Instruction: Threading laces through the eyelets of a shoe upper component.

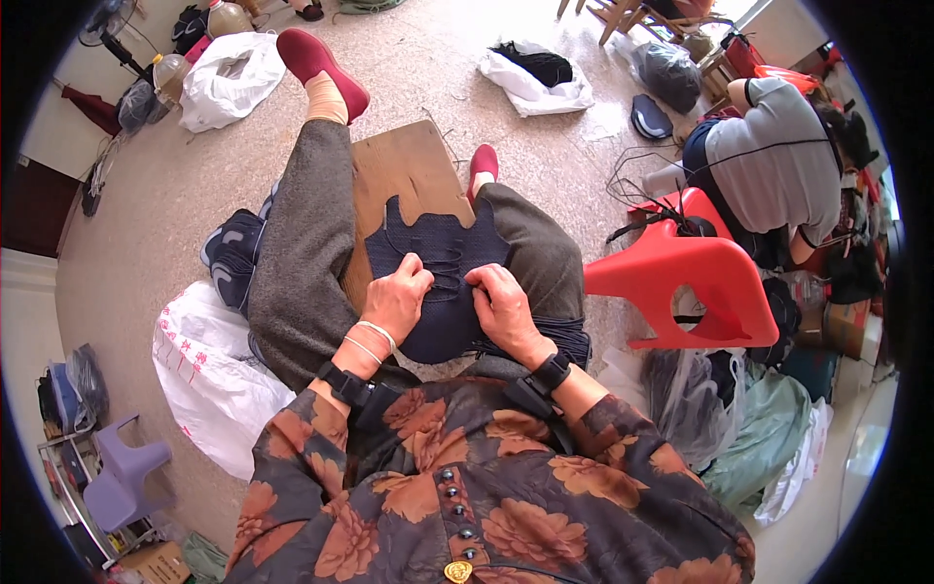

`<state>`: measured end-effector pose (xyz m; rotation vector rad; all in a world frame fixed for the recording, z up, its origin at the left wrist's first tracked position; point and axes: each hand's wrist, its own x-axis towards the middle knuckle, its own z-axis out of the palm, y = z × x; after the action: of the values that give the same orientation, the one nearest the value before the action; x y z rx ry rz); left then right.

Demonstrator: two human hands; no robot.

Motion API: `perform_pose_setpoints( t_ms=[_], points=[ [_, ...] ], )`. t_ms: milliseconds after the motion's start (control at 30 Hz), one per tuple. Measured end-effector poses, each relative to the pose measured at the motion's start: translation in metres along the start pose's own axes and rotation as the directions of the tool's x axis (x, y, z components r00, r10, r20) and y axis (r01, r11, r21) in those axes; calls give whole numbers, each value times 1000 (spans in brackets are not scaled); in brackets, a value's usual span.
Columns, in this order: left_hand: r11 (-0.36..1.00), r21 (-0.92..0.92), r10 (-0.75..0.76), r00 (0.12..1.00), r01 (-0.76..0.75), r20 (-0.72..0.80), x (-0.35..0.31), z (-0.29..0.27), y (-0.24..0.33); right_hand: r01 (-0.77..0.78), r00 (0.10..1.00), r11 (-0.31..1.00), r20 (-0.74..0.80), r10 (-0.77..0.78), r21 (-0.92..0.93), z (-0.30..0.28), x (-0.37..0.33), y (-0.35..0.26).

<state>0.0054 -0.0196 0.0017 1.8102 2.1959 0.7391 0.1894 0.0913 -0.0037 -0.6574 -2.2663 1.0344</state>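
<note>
Left hand and right hand face each other, each with thumb and forefinger pressed together, apparently pinching dark lacing; exactly which strand each holds is too small to tell. The lacing runs in loose rows between them across a navy shoe upper, which lies flat beneath both hands, spread over the person's lap. Working from opposite sides seems meant to keep the strands under control, while the wooden board, sloping away just beyond the hands between the knees, probably gives the soft piece firm backing. The upper looks like fine, pebbly mesh, with a notched far edge and a rounded near end; the board is smooth, tan and grained. Flanking the hands are thighs in coarse grey-brown trousers. Just right of the right hand, a bundle of dark cords rests by the thigh, perhaps within easy reach. Farther right stands a glossy red plastic stool, and past it a co-worker in a grey top bends away. Left of the left hand, a crumpled white plastic bag slumps on the speckled floor.
</note>
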Motion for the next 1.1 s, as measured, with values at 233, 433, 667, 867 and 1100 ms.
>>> perform_pose_setpoints(
  t_ms=[233,433,667,867,1100],
  points=[
    [964,-157,-238,962,216,-134,-12,-4,-10,38,999,998,6,-38,-47,2,2,1],
    [959,-216,-216,966,182,-142,-11,-8,-6,33,999,994,30,-30,-102,2,1,1],
    [961,-232,-176,980,149,-97,-6,-10,-1,102,995,988,28,-99,-117,4,7,-8],
    [935,-260,-294,938,242,-183,-18,-10,4,193,981,958,75,-181,-213,8,20,-10],
    [922,-284,-314,936,262,-156,-29,-2,2,322,944,893,184,-275,-315,47,22,-26]
  ],
)
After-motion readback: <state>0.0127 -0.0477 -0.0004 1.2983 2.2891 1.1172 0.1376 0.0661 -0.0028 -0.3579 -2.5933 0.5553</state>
